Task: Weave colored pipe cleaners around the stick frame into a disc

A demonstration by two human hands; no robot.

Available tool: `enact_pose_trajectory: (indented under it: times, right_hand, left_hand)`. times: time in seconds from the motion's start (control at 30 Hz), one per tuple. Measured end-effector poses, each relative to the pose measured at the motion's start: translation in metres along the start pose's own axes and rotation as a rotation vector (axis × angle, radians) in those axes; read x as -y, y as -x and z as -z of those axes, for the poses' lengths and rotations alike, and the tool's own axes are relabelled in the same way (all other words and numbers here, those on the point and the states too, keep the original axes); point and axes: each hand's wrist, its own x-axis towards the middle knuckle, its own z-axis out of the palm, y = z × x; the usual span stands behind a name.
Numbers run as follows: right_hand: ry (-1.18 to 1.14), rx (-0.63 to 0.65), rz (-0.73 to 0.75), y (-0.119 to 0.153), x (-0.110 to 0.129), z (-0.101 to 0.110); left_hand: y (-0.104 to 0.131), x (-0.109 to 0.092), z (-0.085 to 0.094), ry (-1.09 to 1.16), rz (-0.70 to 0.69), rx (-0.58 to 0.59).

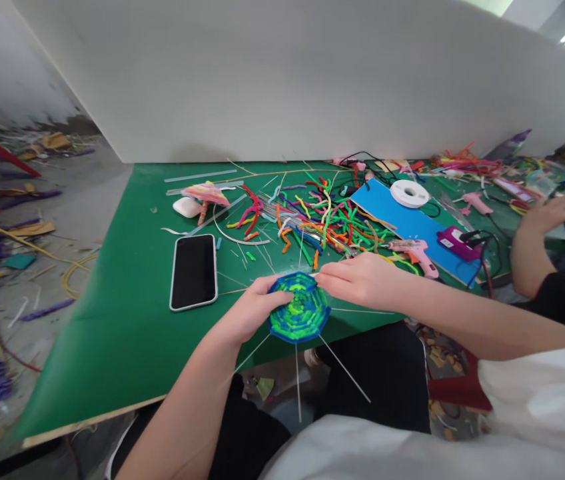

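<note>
The woven disc [301, 316] is streaked green; blue-edged.

My left hand [250, 312] and right hand [355, 280], two at frame centre, one woven disc [298, 315], one white-edged phone [194, 273] left of centre, one white spool [420, 201], one purple socket block [464, 251], two pink glue guns [418, 254] at right

Disc [301, 313] shows fuzzy, ribbed surface. Phone screen [194, 270] is smooth, glossy. Tabletop [117, 340] is smooth with slight sheen. Spool [399, 193] and glue gun [420, 253] appear plastic. Panel [287, 80] is smooth, matt.
</note>
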Motion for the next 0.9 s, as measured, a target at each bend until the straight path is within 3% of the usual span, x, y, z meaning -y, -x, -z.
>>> enact_pose_trajectory:
  times: [0.33, 0.73, 0.9]
  right_hand:
    - [-0.17, 0.181, -0.228, -0.011, 0.004, -0.001]
    - [-0.225, 0.308, -0.368, -0.02, 0.009, 0.002]
    - [-0.36, 0.273, -0.452, -0.02, 0.008, -0.002]
  left_hand:
    - [0.003, 0.002, -0.007, -0.608, -0.334, -0.129]
    - [0.004, 0.003, -0.01, -0.741, -0.385, -0.174]
    - [0.003, 0.002, -0.01, -0.708, -0.37, -0.202]
